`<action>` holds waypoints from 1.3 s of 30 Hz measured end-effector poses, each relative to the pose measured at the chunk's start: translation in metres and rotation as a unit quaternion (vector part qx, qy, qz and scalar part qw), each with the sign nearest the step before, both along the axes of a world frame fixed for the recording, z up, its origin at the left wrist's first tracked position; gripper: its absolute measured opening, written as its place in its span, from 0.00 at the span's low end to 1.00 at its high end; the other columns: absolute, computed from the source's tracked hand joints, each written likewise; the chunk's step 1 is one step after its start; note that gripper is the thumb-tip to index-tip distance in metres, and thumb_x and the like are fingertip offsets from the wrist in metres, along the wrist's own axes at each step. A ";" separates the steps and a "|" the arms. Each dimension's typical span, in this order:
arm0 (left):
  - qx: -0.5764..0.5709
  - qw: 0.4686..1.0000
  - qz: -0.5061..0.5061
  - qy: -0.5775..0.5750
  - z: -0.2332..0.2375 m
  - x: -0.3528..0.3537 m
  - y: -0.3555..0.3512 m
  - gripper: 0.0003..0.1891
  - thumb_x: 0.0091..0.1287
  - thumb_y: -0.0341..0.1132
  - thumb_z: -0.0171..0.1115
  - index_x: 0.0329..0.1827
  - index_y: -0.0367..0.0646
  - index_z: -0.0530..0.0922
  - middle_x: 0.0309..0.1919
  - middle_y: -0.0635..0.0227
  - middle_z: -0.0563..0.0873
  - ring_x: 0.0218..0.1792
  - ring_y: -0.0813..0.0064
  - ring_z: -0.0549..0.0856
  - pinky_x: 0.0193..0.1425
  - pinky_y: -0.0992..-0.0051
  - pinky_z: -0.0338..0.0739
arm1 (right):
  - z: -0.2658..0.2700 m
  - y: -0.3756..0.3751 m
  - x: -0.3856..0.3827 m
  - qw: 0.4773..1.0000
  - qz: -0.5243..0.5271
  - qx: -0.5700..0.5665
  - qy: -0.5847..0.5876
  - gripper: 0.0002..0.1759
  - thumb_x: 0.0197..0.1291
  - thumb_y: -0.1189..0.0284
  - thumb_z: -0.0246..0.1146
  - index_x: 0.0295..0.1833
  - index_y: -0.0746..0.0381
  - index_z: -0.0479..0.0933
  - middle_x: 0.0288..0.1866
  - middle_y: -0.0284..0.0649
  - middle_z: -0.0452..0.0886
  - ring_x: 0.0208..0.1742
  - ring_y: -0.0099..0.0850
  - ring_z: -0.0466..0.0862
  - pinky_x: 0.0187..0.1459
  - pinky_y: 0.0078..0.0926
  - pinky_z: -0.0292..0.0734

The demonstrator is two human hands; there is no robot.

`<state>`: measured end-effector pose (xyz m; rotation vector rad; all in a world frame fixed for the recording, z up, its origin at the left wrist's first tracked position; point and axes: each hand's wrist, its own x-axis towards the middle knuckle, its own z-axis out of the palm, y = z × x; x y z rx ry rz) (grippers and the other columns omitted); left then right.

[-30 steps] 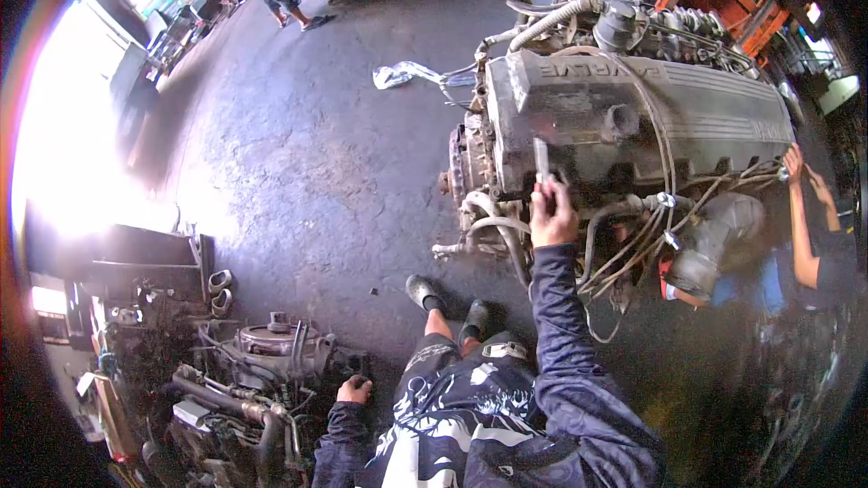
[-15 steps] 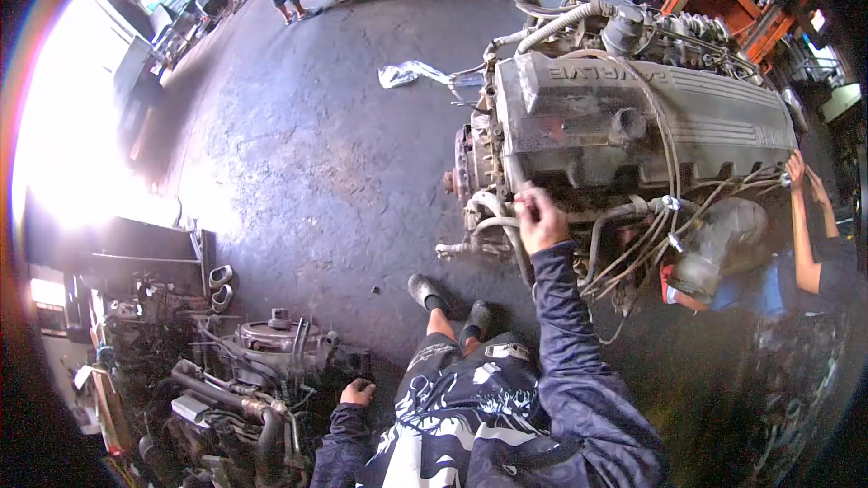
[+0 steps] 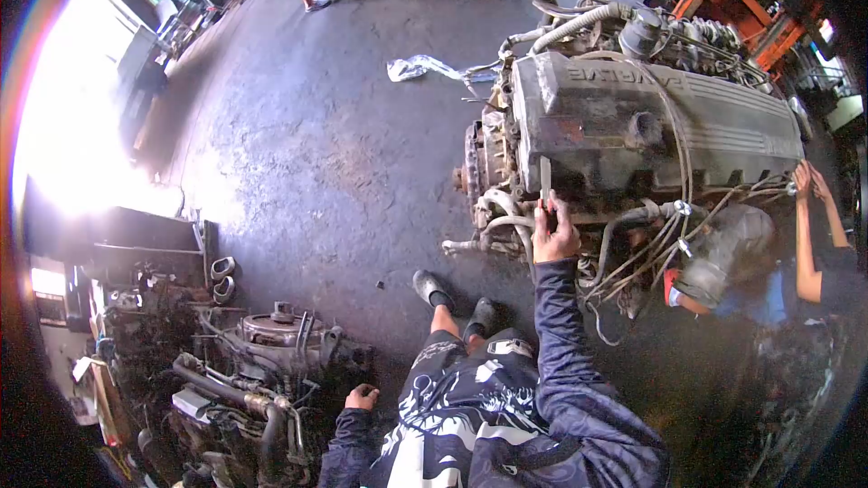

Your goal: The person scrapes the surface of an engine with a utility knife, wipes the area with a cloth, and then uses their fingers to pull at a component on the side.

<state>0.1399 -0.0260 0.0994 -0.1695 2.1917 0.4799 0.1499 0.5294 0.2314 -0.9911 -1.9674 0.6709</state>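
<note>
R hand (image 3: 553, 235) closed round metal tool (image 3: 544, 176) against engine (image 3: 633, 117) on oil-dark concrete floor (image 3: 307, 145); L hand (image 3: 362, 396) curled by 2nd engine (image 3: 271, 343), grip unclear; bright glare (image 3: 81, 126) at workshop's left

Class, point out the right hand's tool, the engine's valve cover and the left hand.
tool (image 3: 544, 177), head view, upright metal shaft.
valve cover (image 3: 723, 114), head view, ribbed top.
left hand (image 3: 362, 395), head view, knuckles.

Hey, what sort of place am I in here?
Most likely an engine repair workshop: a big engine sits on the stained concrete floor, the right hand holds a tool to it, and a second engine lies nearby.
</note>
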 end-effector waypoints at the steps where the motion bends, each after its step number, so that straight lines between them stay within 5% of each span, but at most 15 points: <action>1: -0.006 1.000 -0.012 0.001 0.000 0.001 -0.001 0.14 0.58 0.42 0.64 0.40 0.42 0.81 0.27 0.65 0.85 0.29 0.74 0.84 0.36 0.74 0.76 | -0.001 0.003 0.001 1.000 -0.002 0.000 -0.001 0.14 0.58 0.74 0.61 0.50 0.64 0.74 0.39 0.41 0.82 0.38 0.30 0.82 0.41 0.26 0.75; 4: -0.011 0.999 -0.036 0.023 -0.004 0.001 -0.007 0.14 0.57 0.42 0.64 0.40 0.42 0.81 0.26 0.65 0.85 0.29 0.74 0.84 0.36 0.73 0.76 | -0.010 0.011 0.000 0.996 -0.009 -0.010 0.092 0.14 0.58 0.72 0.61 0.51 0.60 0.75 0.35 0.41 0.83 0.36 0.33 0.84 0.37 0.28 0.76; 5: -0.011 0.998 -0.049 0.044 -0.007 -0.001 -0.009 0.14 0.56 0.43 0.63 0.40 0.45 0.82 0.28 0.64 0.86 0.33 0.70 0.85 0.41 0.70 0.77 | -0.012 0.005 0.004 0.999 -0.007 -0.017 -0.033 0.13 0.58 0.74 0.61 0.50 0.62 0.75 0.35 0.42 0.83 0.37 0.33 0.84 0.38 0.28 0.77; 16: 0.030 0.998 0.005 0.060 0.021 -0.039 0.034 0.16 0.56 0.43 0.63 0.42 0.41 0.81 0.30 0.58 0.86 0.33 0.66 0.86 0.40 0.71 0.77 | -0.016 0.008 0.001 0.998 0.025 -0.048 0.041 0.16 0.58 0.73 0.61 0.53 0.62 0.75 0.37 0.41 0.84 0.38 0.35 0.85 0.40 0.28 0.78; 21: 0.026 0.998 -0.042 0.038 0.033 -0.036 0.043 0.18 0.56 0.44 0.63 0.42 0.40 0.81 0.31 0.58 0.86 0.34 0.65 0.86 0.41 0.70 0.77 | -0.023 0.018 0.001 0.995 -0.022 0.008 0.100 0.17 0.57 0.72 0.62 0.54 0.61 0.75 0.40 0.44 0.83 0.40 0.36 0.84 0.42 0.29 0.77; 24: 0.005 0.997 -0.071 0.041 0.019 -0.029 0.026 0.17 0.57 0.44 0.64 0.43 0.40 0.81 0.31 0.58 0.86 0.32 0.67 0.86 0.40 0.71 0.77 | -0.015 0.008 0.002 0.996 0.056 -0.051 0.041 0.17 0.57 0.72 0.62 0.54 0.60 0.75 0.38 0.43 0.83 0.36 0.36 0.84 0.38 0.30 0.78; 25: -0.021 0.992 -0.112 0.057 0.014 -0.028 0.023 0.17 0.57 0.43 0.65 0.43 0.39 0.81 0.30 0.58 0.86 0.31 0.68 0.86 0.39 0.71 0.78 | -0.005 0.009 -0.001 0.999 -0.014 0.008 0.035 0.18 0.56 0.71 0.63 0.54 0.58 0.75 0.36 0.42 0.83 0.35 0.37 0.84 0.36 0.31 0.77; 27: 0.014 0.998 -0.048 0.040 0.003 -0.021 0.014 0.17 0.57 0.43 0.65 0.43 0.39 0.81 0.30 0.58 0.86 0.30 0.69 0.86 0.39 0.71 0.78 | -0.010 0.011 0.000 0.999 -0.012 -0.041 0.022 0.18 0.57 0.72 0.62 0.55 0.58 0.75 0.39 0.44 0.83 0.39 0.35 0.84 0.38 0.30 0.77; 29: 0.043 0.999 0.012 0.023 0.004 -0.019 0.008 0.17 0.57 0.43 0.65 0.43 0.39 0.81 0.30 0.58 0.86 0.29 0.70 0.86 0.38 0.71 0.78 | -0.007 0.008 0.000 0.995 0.097 -0.001 -0.002 0.17 0.57 0.72 0.61 0.54 0.58 0.75 0.39 0.44 0.83 0.39 0.35 0.84 0.38 0.30 0.77; 33: 0.023 0.999 0.009 0.021 0.004 -0.017 0.009 0.16 0.57 0.41 0.65 0.43 0.39 0.80 0.30 0.58 0.86 0.30 0.70 0.86 0.38 0.72 0.78 | -0.028 0.016 -0.006 0.994 -0.040 -0.012 0.097 0.16 0.57 0.71 0.62 0.52 0.59 0.76 0.39 0.44 0.82 0.39 0.37 0.84 0.38 0.32 0.77; 35: 0.025 0.999 0.023 0.019 0.005 -0.013 0.003 0.16 0.57 0.40 0.65 0.43 0.39 0.80 0.30 0.58 0.86 0.30 0.71 0.86 0.37 0.72 0.78 | -0.014 0.007 -0.004 0.998 0.052 -0.021 0.036 0.15 0.58 0.71 0.62 0.51 0.61 0.75 0.40 0.44 0.83 0.39 0.35 0.84 0.39 0.30 0.77; 37: 0.045 0.999 0.018 0.005 0.001 -0.009 0.004 0.14 0.58 0.39 0.64 0.43 0.39 0.81 0.30 0.59 0.86 0.31 0.72 0.85 0.37 0.72 0.78 | -0.006 0.005 -0.003 0.997 0.018 -0.064 0.030 0.15 0.58 0.70 0.61 0.51 0.59 0.76 0.39 0.42 0.83 0.39 0.35 0.84 0.39 0.29 0.77; 39: 0.057 0.998 0.040 0.004 -0.003 -0.003 0.005 0.14 0.58 0.38 0.64 0.43 0.39 0.81 0.30 0.59 0.86 0.31 0.72 0.85 0.38 0.72 0.78 | -0.031 0.019 -0.009 0.988 -0.022 -0.018 0.150 0.14 0.58 0.71 0.61 0.51 0.58 0.76 0.37 0.42 0.83 0.35 0.39 0.83 0.37 0.32 0.77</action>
